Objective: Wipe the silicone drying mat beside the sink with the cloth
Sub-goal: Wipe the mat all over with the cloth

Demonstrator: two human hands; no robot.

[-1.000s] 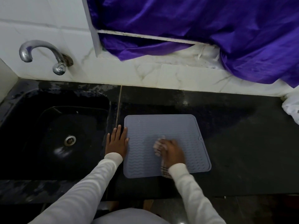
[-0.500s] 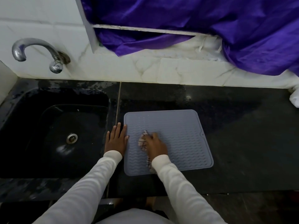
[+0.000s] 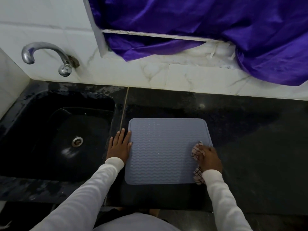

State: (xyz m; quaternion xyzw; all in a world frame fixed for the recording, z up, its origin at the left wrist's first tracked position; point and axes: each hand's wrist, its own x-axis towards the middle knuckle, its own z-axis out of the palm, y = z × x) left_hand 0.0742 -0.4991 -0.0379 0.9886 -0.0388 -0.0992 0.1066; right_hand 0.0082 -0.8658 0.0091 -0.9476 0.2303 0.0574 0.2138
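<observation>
A grey-blue silicone drying mat (image 3: pixel 164 150) with a wavy ribbed surface lies flat on the black counter, just right of the sink. My left hand (image 3: pixel 119 145) rests flat on the counter at the mat's left edge, fingers straight, thumb touching the rim. My right hand (image 3: pixel 210 158) grips a crumpled checked cloth (image 3: pixel 196 151) and presses it on the mat's right edge. More of the cloth shows below the wrist near the mat's front right corner.
A black sink (image 3: pixel 55 135) with a steel drain (image 3: pixel 77 141) sits at the left under a chrome tap (image 3: pixel 48 56). White marble tiles form the back wall. A purple cloth (image 3: pixel 208 29) hangs over the ledge behind. Dark counter (image 3: pixel 258 147) stretches to the right.
My right hand has swept the cloth from the mat's left-middle across to its right edge. The left hand has stayed at the mat's left edge.
</observation>
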